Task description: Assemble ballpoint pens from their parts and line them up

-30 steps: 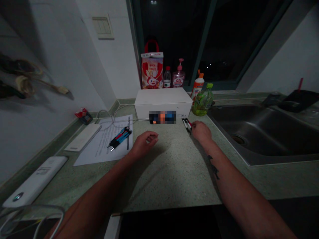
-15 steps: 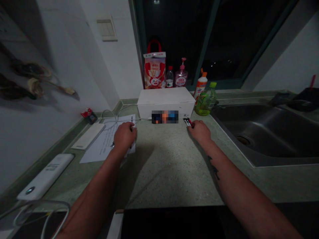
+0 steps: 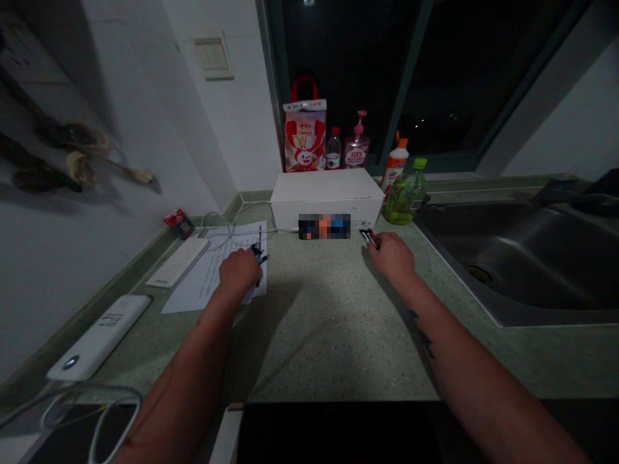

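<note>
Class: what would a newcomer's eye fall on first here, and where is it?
First, the hands: the left hand on blue-and-black pens on a paper sheet, the right hand by red-tipped pens, over the speckled green counter. Behind sits a white box, with a red-handled printed bag on the sill.

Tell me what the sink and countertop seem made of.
The sink looks like brushed stainless steel, going by its grey metallic sheen. The countertop seems speckled stone or composite, with a low gloss; the flecks suggest it, but the look can't settle which.
</note>
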A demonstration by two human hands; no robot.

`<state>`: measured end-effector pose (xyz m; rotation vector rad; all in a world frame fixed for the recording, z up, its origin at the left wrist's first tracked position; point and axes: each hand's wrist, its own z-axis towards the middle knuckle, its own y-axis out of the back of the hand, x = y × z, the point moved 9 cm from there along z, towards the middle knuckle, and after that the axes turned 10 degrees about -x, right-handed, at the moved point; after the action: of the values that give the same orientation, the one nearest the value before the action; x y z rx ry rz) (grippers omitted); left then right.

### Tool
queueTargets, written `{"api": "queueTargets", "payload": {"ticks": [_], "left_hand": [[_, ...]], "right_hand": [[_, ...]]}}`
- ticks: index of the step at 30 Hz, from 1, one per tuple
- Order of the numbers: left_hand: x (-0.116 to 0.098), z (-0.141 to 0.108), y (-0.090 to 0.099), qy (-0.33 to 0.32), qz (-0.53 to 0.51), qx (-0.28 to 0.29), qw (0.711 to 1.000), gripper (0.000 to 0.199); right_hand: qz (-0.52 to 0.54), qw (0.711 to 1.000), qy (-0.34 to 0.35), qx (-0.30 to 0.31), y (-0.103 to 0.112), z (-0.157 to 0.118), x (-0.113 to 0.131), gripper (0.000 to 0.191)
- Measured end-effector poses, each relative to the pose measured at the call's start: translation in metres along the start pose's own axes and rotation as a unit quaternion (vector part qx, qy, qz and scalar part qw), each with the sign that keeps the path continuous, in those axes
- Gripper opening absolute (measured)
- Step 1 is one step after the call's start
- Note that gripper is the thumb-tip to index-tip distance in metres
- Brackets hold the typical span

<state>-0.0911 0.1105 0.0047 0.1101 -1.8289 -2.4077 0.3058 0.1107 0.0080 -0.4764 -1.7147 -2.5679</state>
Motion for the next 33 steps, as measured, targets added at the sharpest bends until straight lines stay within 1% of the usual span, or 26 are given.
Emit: {"api": "queueTargets", "payload": {"ticks": [1, 3, 6, 9, 11, 12, 14, 16, 18, 20, 23, 25, 26, 29, 31, 33], "left_hand": [[-0.003, -0.001, 0.0, -0.008, -0.001, 0.004, 1.0, 0.016], [-0.014, -0.003, 0.001, -0.04, -0.014, 0.012, 0.999, 0.012], [-0.047, -0.014, 0.006, -0.119, -0.069, 0.012, 0.99, 0.007], [-0.081, -0.032, 0.013, -0.174, -0.154, 0.009, 0.973, 0.002], [-0.104, -0.046, 0.016, -0.208, -0.211, 0.015, 0.955, 0.004], [-0.113, -0.051, 0.017, -0.22, -0.229, 0.018, 0.948, 0.007], [-0.126, -0.059, 0.02, -0.245, -0.252, 0.009, 0.936, 0.01], [-0.131, -0.061, 0.021, -0.248, -0.273, 0.003, 0.929, 0.011], [-0.128, -0.058, 0.018, -0.233, -0.303, 0.002, 0.924, 0.012], [-0.123, -0.053, 0.013, -0.215, -0.332, 0.005, 0.919, 0.015], [-0.115, -0.047, 0.007, -0.198, -0.347, 0.009, 0.917, 0.019], [-0.111, -0.044, 0.009, -0.186, -0.351, 0.001, 0.918, 0.016], [-0.11, -0.043, 0.011, -0.183, -0.354, -0.006, 0.917, 0.015], [-0.113, -0.044, 0.018, -0.2, -0.364, -0.013, 0.91, 0.014], [-0.116, -0.047, 0.017, -0.212, -0.362, -0.001, 0.908, 0.016], [-0.117, -0.049, 0.011, -0.202, -0.364, 0.02, 0.909, 0.025]], "right_hand": [[0.006, 1.0, 0.008, -0.003, 0.001, -0.001, 0.004, 0.037], [0.029, 0.999, 0.033, -0.009, 0.003, -0.005, 0.016, 0.035], [0.087, 0.99, 0.109, -0.012, 0.004, -0.018, 0.046, 0.031], [0.147, 0.967, 0.208, 0.001, 0.004, -0.041, 0.084, 0.025], [0.186, 0.941, 0.281, 0.028, 0.002, -0.059, 0.109, 0.023], [0.196, 0.928, 0.315, 0.042, 0.0, -0.068, 0.119, 0.023], [0.193, 0.912, 0.357, 0.064, -0.004, -0.08, 0.133, 0.022], [0.178, 0.909, 0.367, 0.082, -0.009, -0.084, 0.136, 0.017], [0.18, 0.912, 0.357, 0.095, -0.012, -0.08, 0.132, 0.016], [0.206, 0.917, 0.329, 0.094, -0.012, -0.071, 0.121, 0.015], [0.258, 0.928, 0.258, 0.08, -0.01, -0.053, 0.1, 0.017], [0.287, 0.927, 0.226, 0.092, -0.011, -0.047, 0.092, 0.018], [0.3, 0.922, 0.221, 0.106, -0.013, -0.047, 0.091, 0.019], [0.326, 0.904, 0.234, 0.144, -0.015, -0.053, 0.097, 0.021], [0.325, 0.903, 0.248, 0.133, -0.012, -0.055, 0.1, 0.02], [0.314, 0.906, 0.261, 0.107, -0.007, -0.055, 0.101, 0.017]]}}
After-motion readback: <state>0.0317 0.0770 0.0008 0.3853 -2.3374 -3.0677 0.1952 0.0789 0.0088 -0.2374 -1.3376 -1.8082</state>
